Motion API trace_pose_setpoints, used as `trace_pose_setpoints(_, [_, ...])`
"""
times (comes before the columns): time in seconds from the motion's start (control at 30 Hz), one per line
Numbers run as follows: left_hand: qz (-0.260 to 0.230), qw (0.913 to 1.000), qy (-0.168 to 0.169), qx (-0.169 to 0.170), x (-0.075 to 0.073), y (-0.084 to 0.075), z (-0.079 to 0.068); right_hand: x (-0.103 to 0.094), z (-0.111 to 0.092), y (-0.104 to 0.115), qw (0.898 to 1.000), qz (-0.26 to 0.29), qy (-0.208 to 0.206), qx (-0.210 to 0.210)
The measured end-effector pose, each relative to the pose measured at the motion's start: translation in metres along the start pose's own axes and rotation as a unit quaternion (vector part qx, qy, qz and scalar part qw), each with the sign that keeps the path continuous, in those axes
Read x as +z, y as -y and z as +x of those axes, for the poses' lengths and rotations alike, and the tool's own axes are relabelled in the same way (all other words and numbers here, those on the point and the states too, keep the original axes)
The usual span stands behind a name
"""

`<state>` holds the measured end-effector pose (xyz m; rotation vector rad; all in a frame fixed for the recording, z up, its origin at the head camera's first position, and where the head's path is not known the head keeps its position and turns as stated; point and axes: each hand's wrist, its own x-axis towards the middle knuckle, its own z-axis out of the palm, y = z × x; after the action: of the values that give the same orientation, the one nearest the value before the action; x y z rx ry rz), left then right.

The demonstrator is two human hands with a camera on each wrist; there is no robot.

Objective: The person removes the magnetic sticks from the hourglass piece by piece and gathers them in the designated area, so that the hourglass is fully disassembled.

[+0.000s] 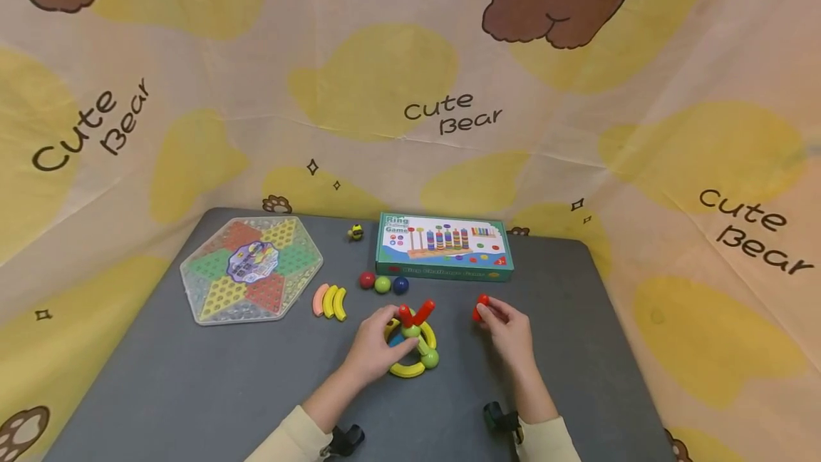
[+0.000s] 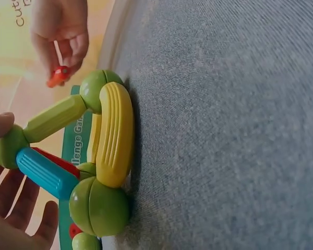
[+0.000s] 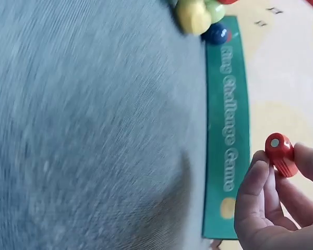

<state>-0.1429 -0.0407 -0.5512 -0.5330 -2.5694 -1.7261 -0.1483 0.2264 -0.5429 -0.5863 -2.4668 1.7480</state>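
Note:
A small frame of magnetic rods and balls stands on the table, its base ringed by curved yellow rods [image 1: 407, 371] and green balls [image 2: 99, 207]. A lime rod [image 2: 56, 117] and a blue rod [image 2: 48, 173] slope up to a top green ball [image 2: 9, 147]. From that ball two red rods [image 1: 424, 312] stick up in a V. My left hand [image 1: 373, 345] grips the frame around the top ball. To the right, my right hand [image 1: 511, 334] pinches a red magnetic rod [image 3: 281, 155] above the table, its round end showing a silver dot.
Behind lie a red ball [image 1: 367, 279], a green ball [image 1: 383, 284] and a blue ball [image 1: 400, 285], in front of a green game box [image 1: 444, 247]. Left are loose curved rods [image 1: 330, 301] and a hexagonal board [image 1: 251, 269]. A bee figure [image 1: 355, 232] stands at the back.

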Motion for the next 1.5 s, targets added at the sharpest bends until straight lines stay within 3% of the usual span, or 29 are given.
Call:
trace_pose_setpoints(0.23, [-0.013, 0.9992, 0.036, -0.009, -0.002, 0.003, -0.002, -0.004, 0.017, -0.017, 1.0, -0.023, 0.005, 0.017])
trace_pose_setpoints(0.47, [-0.036, 0.9982, 0.042, -0.023, -0.005, 0.005, -0.001, -0.003, 0.033, -0.023, 0.997, -0.077, 0.011, 0.011])
trace_pose_setpoints(0.73, [0.004, 0.9993, 0.01, -0.036, -0.001, 0.003, 0.0, -0.001, 0.044, -0.019, 0.986, -0.168, -0.004, -0.003])
trace_pose_setpoints(0.9, [0.002, 0.9988, -0.006, -0.049, 0.0, 0.001, 0.001, 0.0, 0.045, -0.018, 0.978, -0.208, -0.013, -0.014])
trace_pose_setpoints(1.17, [0.004, 0.9991, -0.009, -0.041, -0.003, -0.002, 0.0, -0.002, 0.045, -0.016, 0.976, -0.216, -0.012, -0.024])
trace_pose_setpoints(1.5, [0.011, 0.999, -0.008, -0.043, -0.005, -0.002, 0.0, -0.001, 0.017, 0.003, 0.985, -0.15, -0.011, -0.086])
